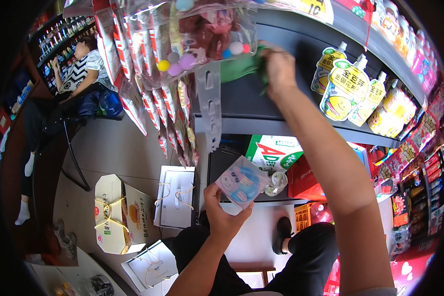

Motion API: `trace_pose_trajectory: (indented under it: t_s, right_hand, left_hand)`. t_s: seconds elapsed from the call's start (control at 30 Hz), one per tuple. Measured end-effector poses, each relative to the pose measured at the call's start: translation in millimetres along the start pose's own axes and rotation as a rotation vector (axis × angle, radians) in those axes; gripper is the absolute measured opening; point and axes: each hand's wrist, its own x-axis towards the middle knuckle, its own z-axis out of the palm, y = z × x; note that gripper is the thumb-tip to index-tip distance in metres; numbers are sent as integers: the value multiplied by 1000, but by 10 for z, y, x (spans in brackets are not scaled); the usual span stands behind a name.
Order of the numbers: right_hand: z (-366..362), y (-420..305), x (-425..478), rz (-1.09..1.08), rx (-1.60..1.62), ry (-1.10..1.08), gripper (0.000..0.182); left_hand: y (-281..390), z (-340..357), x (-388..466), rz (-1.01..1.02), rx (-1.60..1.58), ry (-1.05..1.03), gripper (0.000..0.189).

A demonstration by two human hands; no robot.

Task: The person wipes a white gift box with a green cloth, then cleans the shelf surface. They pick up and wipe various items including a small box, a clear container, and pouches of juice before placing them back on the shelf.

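Note:
My left hand point(225, 218) grips a small clear-sided box point(240, 181) with a pink and blue cartoon print, held up below the shelf. At the dark grey shelf point(244, 101), my right hand point(280, 70) is closed on a green cloth point(240, 68), slightly blurred; part of the cloth lies behind hanging packets. To the right of that hand, yellow and white spouted drink pouches point(346, 88) stand on the shelf. A white and green carton point(275, 151) and a clear round container point(276, 184) are on the lower level, behind and beside the small box.
Hanging snack packets point(162, 107) and a clear plastic strip point(209, 107) crowd the left of the shelf. Gift boxes with rope handles point(111, 218) stand on the floor at left. A person point(83, 72) reclines at upper left. An orange crate point(302, 218) is below the shelf.

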Motion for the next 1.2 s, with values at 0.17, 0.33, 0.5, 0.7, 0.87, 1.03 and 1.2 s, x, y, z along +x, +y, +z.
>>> trace_pose_trajectory:
  t_s: [0.17, 0.33, 0.5, 0.7, 0.87, 1.03, 1.2]
  right_hand:
    - [-624, 181, 657, -212, -812, 153, 38]
    - [-805, 722, 1347, -62, -1475, -320, 68]
    - [-185, 1216, 1620, -23, -1611, -403, 54]
    - [430, 1013, 1195, -80, -1504, -512, 46]
    - [360, 436, 577, -67, -1166, -733, 42]
    - [131, 0, -247, 60, -777, -911, 39]
    - [-264, -438, -732, 36, -599, -983, 42]
  left_hand:
    - [-58, -4, -4, -24, 6, 16, 74]
    - [-40, 0, 3, -18, -21, 27, 76]
    - [-62, 7, 41, -32, -12, -13, 77]
    - [-52, -3, 28, -34, -32, -18, 76]
    - [-28, 71, 46, -24, -49, -2, 76]
    - [-83, 36, 15, 51, -60, 34, 73]
    - [-82, -48, 20, 92, -153, 78, 71]
